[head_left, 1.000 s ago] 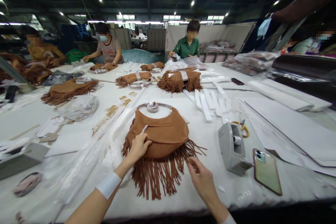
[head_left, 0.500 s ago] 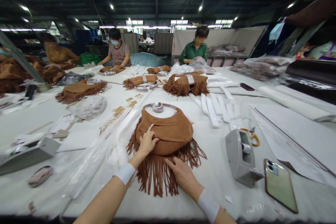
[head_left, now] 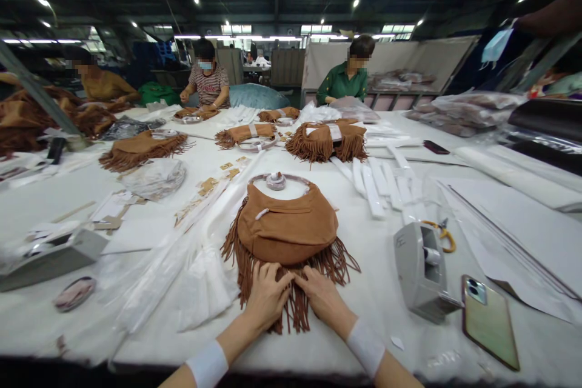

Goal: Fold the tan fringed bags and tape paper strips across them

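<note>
Brown fringed handbag (head_left: 288, 233): lies flat on the white table (head_left: 373, 309), right in front of the person, with its wrapped handle (head_left: 254, 179) at the far side.
Zipper pull (head_left: 262, 214): wrapped in white, resting on the bag's front.
Fringe (head_left: 297, 317): long thin strips that spread out from the bag's bottom and sides.
Left hand (head_left: 266, 292): on the fringe just below the bag, fingers bent and a little apart – I cannot tell if they pinch any strips.
Right hand (head_left: 324, 296): on the fringe too, close beside the left, fingers bent; a grip on the strips is hard to tell.
Wrists: a white band (head_left: 208, 365) on the left, another white band (head_left: 366, 345) on the right.
Right side: a gray tape dispenser (head_left: 416, 270), yellow-handled scissors (head_left: 448, 241) behind it, and a phone (head_left: 491, 324) lying beside it.
Behind the bag: white strips (head_left: 373, 191) and more brown fringed bags (head_left: 321, 140).
Far side: three co-workers (head_left: 343, 82) – one in green, one in stripes, one in mustard.
</note>
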A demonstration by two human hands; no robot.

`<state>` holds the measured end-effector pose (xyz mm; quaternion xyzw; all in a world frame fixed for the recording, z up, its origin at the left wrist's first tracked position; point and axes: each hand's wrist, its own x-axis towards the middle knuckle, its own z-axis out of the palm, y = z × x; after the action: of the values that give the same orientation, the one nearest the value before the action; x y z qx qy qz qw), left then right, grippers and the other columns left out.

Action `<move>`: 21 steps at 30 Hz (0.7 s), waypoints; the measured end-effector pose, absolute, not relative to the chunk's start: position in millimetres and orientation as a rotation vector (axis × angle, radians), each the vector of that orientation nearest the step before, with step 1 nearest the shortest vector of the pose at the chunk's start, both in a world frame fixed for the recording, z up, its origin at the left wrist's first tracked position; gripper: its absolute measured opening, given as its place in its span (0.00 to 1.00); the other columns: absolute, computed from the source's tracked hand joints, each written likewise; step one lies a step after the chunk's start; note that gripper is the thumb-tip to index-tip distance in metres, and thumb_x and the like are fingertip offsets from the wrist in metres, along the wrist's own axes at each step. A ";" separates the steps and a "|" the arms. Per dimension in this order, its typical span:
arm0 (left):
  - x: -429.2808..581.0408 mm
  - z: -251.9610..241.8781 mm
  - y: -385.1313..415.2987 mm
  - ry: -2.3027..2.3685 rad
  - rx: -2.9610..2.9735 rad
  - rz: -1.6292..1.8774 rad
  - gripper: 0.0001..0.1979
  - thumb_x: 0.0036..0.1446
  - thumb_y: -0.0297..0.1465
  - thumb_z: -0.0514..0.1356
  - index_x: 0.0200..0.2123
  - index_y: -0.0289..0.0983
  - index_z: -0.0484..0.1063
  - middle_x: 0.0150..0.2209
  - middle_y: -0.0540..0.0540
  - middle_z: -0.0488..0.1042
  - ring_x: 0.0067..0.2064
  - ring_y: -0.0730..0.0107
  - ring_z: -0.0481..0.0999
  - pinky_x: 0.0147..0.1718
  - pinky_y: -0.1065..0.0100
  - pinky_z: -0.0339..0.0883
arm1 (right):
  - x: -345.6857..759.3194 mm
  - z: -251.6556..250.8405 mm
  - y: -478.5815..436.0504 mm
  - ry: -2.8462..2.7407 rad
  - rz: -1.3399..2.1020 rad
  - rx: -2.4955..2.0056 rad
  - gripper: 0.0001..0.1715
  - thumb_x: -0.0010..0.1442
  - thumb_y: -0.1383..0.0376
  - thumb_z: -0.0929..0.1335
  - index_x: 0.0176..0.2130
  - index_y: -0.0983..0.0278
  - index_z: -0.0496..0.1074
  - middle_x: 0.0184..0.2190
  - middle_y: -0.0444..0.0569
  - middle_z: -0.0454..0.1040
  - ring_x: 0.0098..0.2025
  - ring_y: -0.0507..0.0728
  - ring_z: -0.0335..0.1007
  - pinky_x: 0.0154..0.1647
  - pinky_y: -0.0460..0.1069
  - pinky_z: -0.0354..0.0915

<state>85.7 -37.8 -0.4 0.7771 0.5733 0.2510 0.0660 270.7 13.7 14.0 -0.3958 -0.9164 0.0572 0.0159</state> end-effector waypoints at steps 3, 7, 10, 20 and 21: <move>86.7 2.9 -31.1 1.751 2.322 0.745 0.16 0.61 0.32 0.53 0.52 0.49 0.69 0.49 0.43 0.65 0.52 0.55 0.62 0.58 0.42 0.48 | 276.1 16.0 12.4 -2.823 0.222 -1.252 0.23 0.64 0.75 0.59 0.55 0.60 0.67 0.39 0.51 0.67 0.38 0.57 0.65 0.37 0.50 0.61; 85.0 1.9 -27.7 1.810 2.279 0.710 0.17 0.63 0.29 0.50 0.51 0.47 0.69 0.44 0.43 0.64 0.49 0.57 0.62 0.54 0.49 0.56 | 284.2 14.9 11.2 -2.784 0.274 -1.241 0.30 0.61 0.78 0.57 0.59 0.59 0.63 0.38 0.50 0.66 0.36 0.55 0.63 0.37 0.49 0.60; 85.3 -0.6 -27.0 1.819 2.289 0.658 0.18 0.62 0.27 0.48 0.51 0.47 0.70 0.44 0.43 0.63 0.48 0.57 0.61 0.50 0.53 0.58 | 286.5 11.2 12.7 -2.796 0.249 -1.242 0.31 0.61 0.77 0.58 0.60 0.57 0.61 0.39 0.50 0.66 0.37 0.55 0.63 0.36 0.49 0.60; 82.5 -1.0 -20.2 1.816 2.391 0.408 0.22 0.62 0.26 0.47 0.52 0.56 0.68 0.41 0.45 0.63 0.46 0.58 0.61 0.51 0.49 0.54 | 290.1 12.3 22.3 -2.897 0.135 -1.214 0.23 0.64 0.73 0.60 0.56 0.56 0.66 0.38 0.50 0.67 0.38 0.56 0.63 0.35 0.48 0.58; 79.2 -0.4 -20.0 1.802 2.402 0.384 0.22 0.62 0.26 0.47 0.52 0.56 0.68 0.42 0.45 0.64 0.45 0.58 0.62 0.51 0.50 0.53 | 292.6 14.8 22.4 -2.900 0.128 -1.230 0.24 0.64 0.74 0.60 0.56 0.56 0.66 0.39 0.50 0.67 0.39 0.57 0.63 0.35 0.49 0.58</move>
<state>79.2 -20.0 -0.4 0.7921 0.5944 0.1265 0.0571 292.6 22.4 14.8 -0.3901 -0.9199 0.0406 -0.0055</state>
